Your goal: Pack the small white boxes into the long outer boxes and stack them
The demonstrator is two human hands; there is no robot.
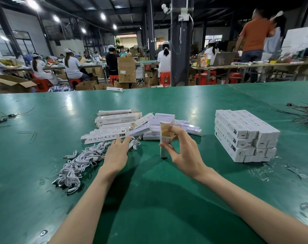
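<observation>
My right hand pinches a long outer box that stands upright on the green table, its open top end facing me. My left hand rests with relaxed fingers on the heap of white cables, fingertips near a cable end. Behind the hands lies a loose pile of flat long outer boxes and small white boxes. To the right stands a neat stack of packed long boxes, several layers high.
Dark wire bundles lie at the table's right edge and left edge. Plastic scraps litter the table near the stack. Beyond the table, people sit at benches among cardboard cartons and red stools.
</observation>
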